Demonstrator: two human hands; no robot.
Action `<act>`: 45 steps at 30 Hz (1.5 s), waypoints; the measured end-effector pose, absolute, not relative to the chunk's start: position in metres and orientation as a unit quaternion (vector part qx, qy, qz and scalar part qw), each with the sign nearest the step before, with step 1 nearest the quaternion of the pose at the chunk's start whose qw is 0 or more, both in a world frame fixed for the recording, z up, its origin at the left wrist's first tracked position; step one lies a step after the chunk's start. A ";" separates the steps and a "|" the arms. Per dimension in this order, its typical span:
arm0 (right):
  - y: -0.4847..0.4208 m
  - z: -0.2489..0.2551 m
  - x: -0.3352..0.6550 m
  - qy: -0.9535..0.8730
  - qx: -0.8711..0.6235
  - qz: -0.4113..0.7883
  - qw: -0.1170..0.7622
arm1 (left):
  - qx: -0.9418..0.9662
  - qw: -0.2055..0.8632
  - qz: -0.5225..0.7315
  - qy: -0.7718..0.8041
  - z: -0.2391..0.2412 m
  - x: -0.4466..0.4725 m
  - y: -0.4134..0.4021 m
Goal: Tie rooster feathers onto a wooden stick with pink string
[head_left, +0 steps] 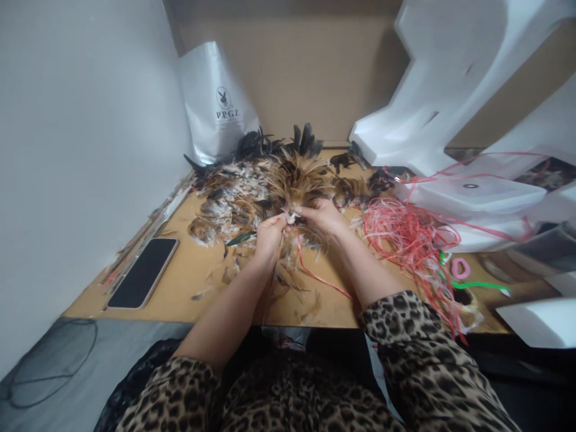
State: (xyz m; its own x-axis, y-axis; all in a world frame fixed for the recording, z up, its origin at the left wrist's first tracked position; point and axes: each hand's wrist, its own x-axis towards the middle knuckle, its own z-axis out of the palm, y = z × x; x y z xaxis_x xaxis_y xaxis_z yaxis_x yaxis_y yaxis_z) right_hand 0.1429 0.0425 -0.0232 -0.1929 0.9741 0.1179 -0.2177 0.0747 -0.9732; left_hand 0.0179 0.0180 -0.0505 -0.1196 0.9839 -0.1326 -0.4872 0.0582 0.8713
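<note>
Both hands meet at the base of a bundle of brown and black feathers over the middle of the table. My left hand is closed, thumb and fingers pinching the bundle's pale base. From the right, my right hand closes on the same bundle, its fingertips partly hidden by feathers. A red ribbon-like string hangs from the base and runs down to the right, under my right forearm. Loose feathers in brown, white and black lie heaped behind and left of my hands.
A tangle of red string lies right of my hands, near a pink ring and a green strip. A phone rests at the left. A silvery-white bag stands behind, with white foam-like pieces at right.
</note>
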 end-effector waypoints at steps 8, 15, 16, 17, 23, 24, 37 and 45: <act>0.049 -0.034 0.137 -0.512 -0.397 0.551 0.525 | 0.293 0.591 0.633 0.406 -0.049 0.021 0.014; 0.044 -0.031 0.134 -0.545 -0.436 0.507 0.506 | 0.337 0.561 0.626 0.425 -0.055 0.025 0.014; 0.044 -0.032 0.134 -0.553 -0.433 0.508 0.498 | 0.338 0.559 0.625 0.427 -0.055 0.025 0.014; 0.044 -0.033 0.134 -0.558 -0.431 0.510 0.493 | 0.338 0.560 0.624 0.428 -0.056 0.024 0.014; 0.047 -0.042 0.132 -0.540 -0.440 0.496 0.519 | 0.293 0.610 0.613 0.408 -0.054 0.021 0.016; 0.047 -0.043 0.131 -0.533 -0.434 0.501 0.526 | 0.285 0.622 0.609 0.401 -0.054 0.020 0.016; 0.047 -0.034 0.137 -0.514 -0.430 0.531 0.519 | 0.296 0.631 0.613 0.372 -0.053 0.021 0.015; 0.045 -0.035 0.129 -0.508 -0.478 0.458 0.551 | 0.313 0.604 0.623 0.384 -0.054 0.021 0.016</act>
State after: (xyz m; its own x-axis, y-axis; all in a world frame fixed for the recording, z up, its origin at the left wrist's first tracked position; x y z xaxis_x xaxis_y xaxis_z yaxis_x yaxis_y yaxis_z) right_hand 0.1290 0.0455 -0.0353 0.0642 0.9905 0.1220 -0.0182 0.1234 -0.9922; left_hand 0.0206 0.0160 -0.0543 -0.0729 0.9946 -0.0741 -0.5127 0.0264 0.8581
